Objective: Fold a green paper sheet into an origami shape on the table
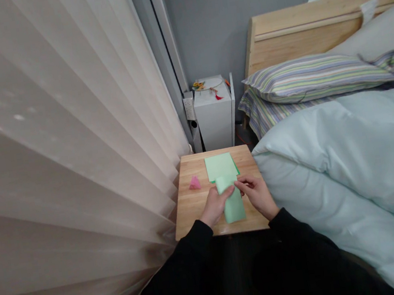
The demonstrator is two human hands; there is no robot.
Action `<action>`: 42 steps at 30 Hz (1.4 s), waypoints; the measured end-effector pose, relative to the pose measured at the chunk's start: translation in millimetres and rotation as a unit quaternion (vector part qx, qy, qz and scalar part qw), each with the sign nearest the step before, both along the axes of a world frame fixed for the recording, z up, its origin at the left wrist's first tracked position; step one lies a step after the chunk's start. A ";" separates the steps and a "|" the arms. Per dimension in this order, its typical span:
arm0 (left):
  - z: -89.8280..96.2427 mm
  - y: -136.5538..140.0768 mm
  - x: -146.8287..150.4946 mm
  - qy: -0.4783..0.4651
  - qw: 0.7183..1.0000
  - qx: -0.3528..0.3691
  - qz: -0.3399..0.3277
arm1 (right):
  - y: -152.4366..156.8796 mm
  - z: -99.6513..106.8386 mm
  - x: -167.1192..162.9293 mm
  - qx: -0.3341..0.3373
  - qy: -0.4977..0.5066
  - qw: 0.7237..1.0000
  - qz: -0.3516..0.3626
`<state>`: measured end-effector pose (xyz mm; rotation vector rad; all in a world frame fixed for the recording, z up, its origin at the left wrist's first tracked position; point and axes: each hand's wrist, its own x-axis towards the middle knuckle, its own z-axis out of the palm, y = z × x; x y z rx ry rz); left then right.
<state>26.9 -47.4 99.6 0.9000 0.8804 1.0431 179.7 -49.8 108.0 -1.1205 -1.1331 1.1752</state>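
Note:
A light green sheet of paper (234, 209), folded into a narrow strip, is held up over a small wooden table (188, 217). My left hand (216, 203) grips it from the left, thumb lying across the front. At its right edge, my right hand (256, 193) pinches the paper between thumb and fingers. Just behind lies a stack of green paper (220, 166), pale on top with a darker green edge showing. To the left on the tabletop sits a small pink folded paper piece (194, 183).
Pleated curtains (81, 134) hang close along the left side. A bed with a pale blue quilt (349, 160) and a striped pillow (319, 76) borders the table on the right. Beyond the table stands a white cabinet (214, 120) with small colourful items on top.

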 end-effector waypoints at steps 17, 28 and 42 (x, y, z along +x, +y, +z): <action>21.5 1.8 -7.3 -0.004 0.995 0.005 0.099 | 0.7 5.6 4.9 0.000 -0.043 0.999 -0.033; 19.3 3.7 -8.0 0.003 0.995 0.018 0.099 | 1.7 5.0 3.6 -0.010 -0.028 0.999 -0.044; 30.1 3.4 -15.3 0.067 0.994 0.048 0.067 | 1.4 0.6 5.0 -0.011 -0.036 0.999 -0.035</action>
